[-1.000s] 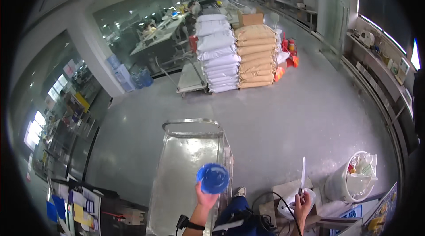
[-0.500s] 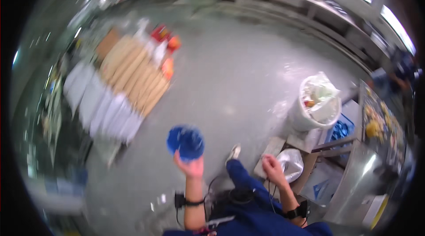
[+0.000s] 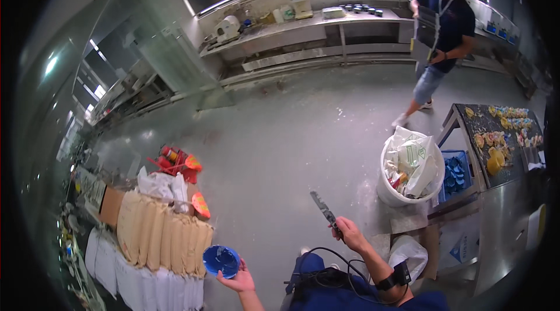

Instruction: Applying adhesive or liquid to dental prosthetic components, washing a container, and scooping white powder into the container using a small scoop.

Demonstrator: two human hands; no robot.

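Note:
My left hand (image 3: pixel 239 279) holds a blue bowl (image 3: pixel 221 261) by its right side, the thumb below and the fingers along the rim. Pale residue smears the bowl's inside and rim. In my right hand (image 3: pixel 350 235), the fingers are wrapped round the dark handle of a flat-bladed spatula (image 3: pixel 321 204). Its long narrow blade is smeared with pale residue and points up and to the left. The two hands are well apart, with the bowl and the spatula not touching. A black band with a small device and cable sits on my right forearm.
A white bin (image 3: pixel 382 180) full of plastic waste stands right, beside a workbench (image 3: pixel 507 180) with yellow pieces. Blue pieces fill a crate (image 3: pixel 455 177). Stacked paper sacks (image 3: pixel 157 235) and a fire extinguisher (image 3: pixel 170 153) are left. A person (image 3: pixel 446 31) carrying a flat object walks far right.
My view has swung up, bringing the far counter and the walking person into sight. The bowl now sits lower and further left in view. The spatula blade shows now; earlier it was not visible.

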